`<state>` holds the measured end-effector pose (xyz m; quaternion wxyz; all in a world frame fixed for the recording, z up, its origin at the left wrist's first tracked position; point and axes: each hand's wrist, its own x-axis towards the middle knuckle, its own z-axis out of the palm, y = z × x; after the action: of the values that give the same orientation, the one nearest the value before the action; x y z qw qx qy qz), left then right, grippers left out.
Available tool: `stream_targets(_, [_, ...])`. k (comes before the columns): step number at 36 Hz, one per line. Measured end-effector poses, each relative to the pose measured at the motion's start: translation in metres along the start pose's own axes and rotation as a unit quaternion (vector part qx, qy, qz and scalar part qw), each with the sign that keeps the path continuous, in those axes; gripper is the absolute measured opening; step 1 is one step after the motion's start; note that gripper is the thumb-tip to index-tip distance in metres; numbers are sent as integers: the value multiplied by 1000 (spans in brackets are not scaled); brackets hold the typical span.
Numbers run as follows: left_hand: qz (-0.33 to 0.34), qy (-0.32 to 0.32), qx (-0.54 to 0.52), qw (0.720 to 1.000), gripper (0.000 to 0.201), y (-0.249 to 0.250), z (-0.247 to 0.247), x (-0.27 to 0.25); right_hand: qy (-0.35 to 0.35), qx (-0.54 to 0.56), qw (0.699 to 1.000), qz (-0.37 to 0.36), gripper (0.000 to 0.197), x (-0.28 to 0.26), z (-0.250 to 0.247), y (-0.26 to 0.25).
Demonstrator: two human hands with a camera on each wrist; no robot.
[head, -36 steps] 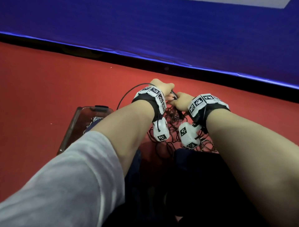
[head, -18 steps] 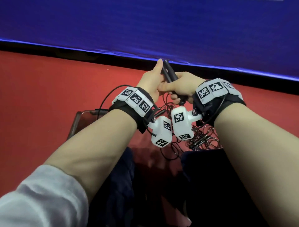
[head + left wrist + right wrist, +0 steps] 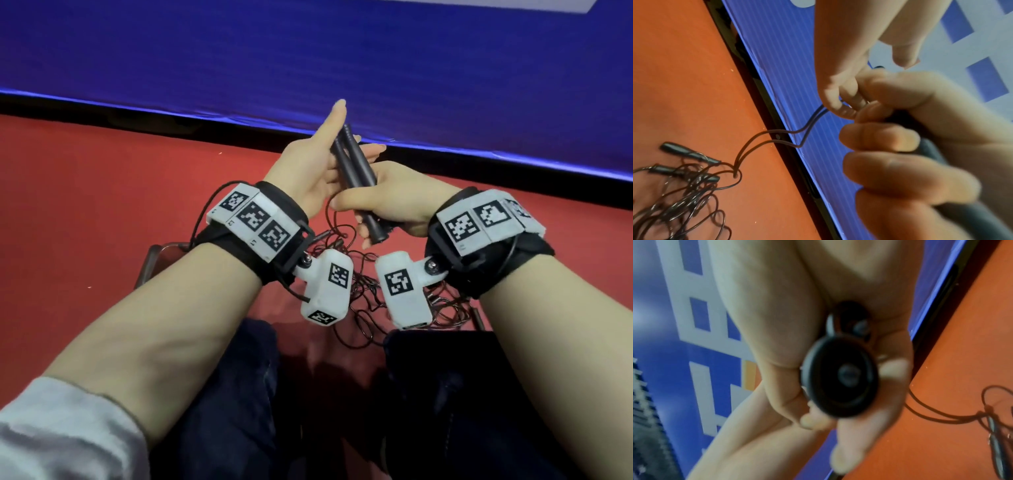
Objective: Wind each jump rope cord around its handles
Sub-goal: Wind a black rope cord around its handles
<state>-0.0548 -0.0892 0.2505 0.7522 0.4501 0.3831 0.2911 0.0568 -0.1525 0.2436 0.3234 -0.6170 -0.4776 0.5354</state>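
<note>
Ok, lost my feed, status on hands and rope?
Right hand grips both handles. Left hand pinches cord. No winding yet. Tangled ropes below.

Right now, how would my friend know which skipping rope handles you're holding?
Look above the red floor, before the blue wall. The right hand grips two black handles together, raised in the air; the other handles lie in the tangled cords.

The two hands are up off the red floor, with open air to the left and right of them. Under the wrists lies a messy pile of black cords, which is in the way low down. The blue wall blocks the far side. The person's dark legs block the near side.
</note>
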Motion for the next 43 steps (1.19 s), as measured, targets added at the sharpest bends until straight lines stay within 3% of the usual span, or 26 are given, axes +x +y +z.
stream_targets(6, [-48,16,-36,998,26,-2,1,-2,1,-59,998,29,19,2,-2,6])
stream_targets(10, [-52,28,-46,997,21,-4,0,-3,70,-143,987,27,26,5,-4,10])
stream_targets(14, [-31,71,-61,995,23,-9,2,-1,225,-309,924,-20,31,6,0,9])
stream_targets(16, [-22,92,-75,993,23,-11,3,1,256,-369,892,-43,23,5,5,6])
stream_targets(18, [-24,99,-81,992,22,-15,4,3,254,-398,879,-63,19,8,10,6])
stream_targets(24, [-29,95,-65,993,23,-20,7,4,222,-324,919,-42,11,15,11,12])
stream_targets(27, [-17,91,-46,995,22,-18,5,3,234,-328,914,-44,25,14,4,13])
stream_targets(31, [5,69,-43,997,31,-19,6,1,242,-340,908,-37,4,13,-1,14])
stream_targets(34, [21,79,-39,996,32,-19,8,-1,244,-362,899,-30,11,11,-2,12])
stream_targets(36, [29,88,-17,996,30,-19,8,1,245,-369,896,-30,4,9,-4,10])
stream_targets(38, [31,92,22,995,28,-16,6,2,250,-371,893,-38,19,8,-7,8])
stream_targets(43, [-3,114,98,989,54,2,-9,0,273,-352,895,-38,23,3,-17,4])
